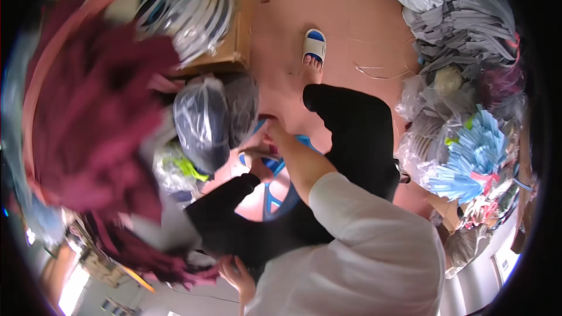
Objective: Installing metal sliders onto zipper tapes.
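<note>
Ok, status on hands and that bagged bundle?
Right hand at plastic-wrapped bundle, grip unclear. Left hand low, by maroon cloth, grip unclear. Blue stool beneath the reach.

Soft, even daylight fills the scene; a bright window patch glows at seven o'clock and another at four o'clock. Shadows on the pink floor are faint. The maroon cloth at nine o'clock is smeared by motion blur. Fisheye bending curves everything toward the rim, which falls off into black.
</note>
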Motion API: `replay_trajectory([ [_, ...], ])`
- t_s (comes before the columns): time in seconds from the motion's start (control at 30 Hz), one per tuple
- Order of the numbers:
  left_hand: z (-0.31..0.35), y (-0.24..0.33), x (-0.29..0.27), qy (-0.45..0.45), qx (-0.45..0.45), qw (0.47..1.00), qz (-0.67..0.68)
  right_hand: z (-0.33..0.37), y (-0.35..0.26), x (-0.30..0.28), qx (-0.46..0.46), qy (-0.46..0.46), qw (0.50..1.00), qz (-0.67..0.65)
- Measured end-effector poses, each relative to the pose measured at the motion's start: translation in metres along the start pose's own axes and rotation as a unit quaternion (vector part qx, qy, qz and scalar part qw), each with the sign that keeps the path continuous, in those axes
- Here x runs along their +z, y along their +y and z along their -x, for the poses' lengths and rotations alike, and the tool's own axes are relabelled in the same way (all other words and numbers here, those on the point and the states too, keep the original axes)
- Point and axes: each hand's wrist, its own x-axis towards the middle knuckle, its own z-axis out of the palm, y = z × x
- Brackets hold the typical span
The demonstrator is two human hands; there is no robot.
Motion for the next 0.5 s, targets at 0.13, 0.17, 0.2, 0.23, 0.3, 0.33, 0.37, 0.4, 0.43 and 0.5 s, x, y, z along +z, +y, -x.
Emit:
replay_trajectory([
  [0.13, -0.027, 0.024, 0.008, -0.033, 0.038, 0.993, -0.107, -0.035, 0.006, -0.013, 0.075, 0.032, 0.995, -0.059],
  [0.17, -0.035, 0.03, 0.009, -0.05, 0.022, 0.989, -0.134, -0.042, 0.002, -0.018, 0.076, 0.042, 0.992, -0.091],
  [0.2, -0.041, 0.037, 0.009, -0.059, -0.007, 0.988, -0.144, -0.049, -0.002, -0.021, 0.081, 0.036, 0.992, -0.094],
  [0.23, -0.047, 0.043, 0.01, -0.056, -0.007, 0.987, -0.151, -0.056, -0.006, -0.024, 0.114, 0.009, 0.986, -0.124],
  [0.3, -0.062, 0.057, 0.012, -0.07, 0.004, 0.981, -0.179, -0.077, -0.011, -0.039, 0.144, -0.02, 0.977, -0.154],
  [0.33, -0.067, 0.059, 0.013, -0.07, 0.002, 0.982, -0.175, -0.091, -0.012, -0.046, 0.145, -0.01, 0.972, -0.186],
  [0.37, -0.07, 0.058, 0.013, -0.066, 0.002, 0.982, -0.178, -0.099, -0.013, -0.047, 0.149, 0.0, 0.965, -0.217],
  [0.4, -0.072, 0.057, 0.012, -0.076, 0.016, 0.985, -0.157, -0.106, -0.014, -0.045, 0.166, 0.001, 0.959, -0.231],
  [0.43, -0.075, 0.055, 0.013, -0.085, 0.029, 0.987, -0.135, -0.111, -0.014, -0.042, 0.164, -0.005, 0.959, -0.231],
  [0.5, -0.08, 0.064, 0.01, -0.088, 0.024, 0.983, -0.157, -0.107, -0.002, -0.037, 0.149, -0.011, 0.96, -0.238],
])
